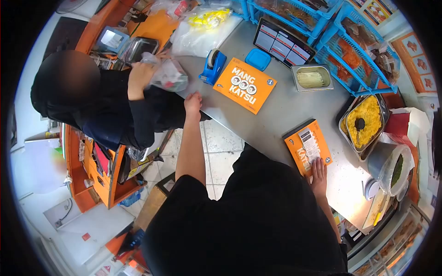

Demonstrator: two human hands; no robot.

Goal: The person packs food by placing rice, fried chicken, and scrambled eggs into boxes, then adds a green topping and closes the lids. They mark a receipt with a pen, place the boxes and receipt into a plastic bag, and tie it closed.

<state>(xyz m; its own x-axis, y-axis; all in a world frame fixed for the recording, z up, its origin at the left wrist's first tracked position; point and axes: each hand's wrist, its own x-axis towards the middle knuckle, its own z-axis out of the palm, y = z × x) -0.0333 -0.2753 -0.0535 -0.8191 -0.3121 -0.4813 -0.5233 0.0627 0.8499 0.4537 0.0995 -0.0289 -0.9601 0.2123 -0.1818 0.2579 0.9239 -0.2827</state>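
Observation:
My right hand (318, 175) lies with fingers stretched out on the lower end of an orange Mang Katsu box (300, 158). A white printed receipt (309, 143) sits on top of that box, close to my fingertips. My left hand (193, 102) is closed at the edge of the metal table, and I see nothing in it. A second orange Mang Katsu box (246, 85) rests flat on the table, to the right of my left hand. Behind that box stands a blue tape dispenser (212, 68).
A co-worker (110, 106) at the left handles a clear plastic bag (169, 76). Along the back are a tablet (284, 43), a blue lid (258, 59), a metal container of sticks (313, 78) and blue baskets (357, 55). A tray of yellow food (363, 120) and a bucket (389, 161) stand right.

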